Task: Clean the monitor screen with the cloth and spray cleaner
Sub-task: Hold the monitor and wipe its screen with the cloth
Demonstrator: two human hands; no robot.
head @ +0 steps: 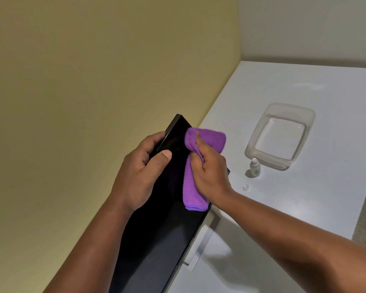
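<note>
On a white desk [304, 208] beside a yellow wall [93, 81], a person's left hand [142, 172] gripped the top edge of a black monitor [167, 229], thumb pressed on the screen, while the right hand [209, 172] clutched a bunched purple cloth [190, 191] against the glass. A small spray bottle [255, 167] stood just beside a clear plastic tub [281, 134], its cap [246, 186] lying nearby.

Monitor [167, 240] bottom edge-cropped — left hand [140, 174] fingers [154, 140] behind its top edge.
</note>
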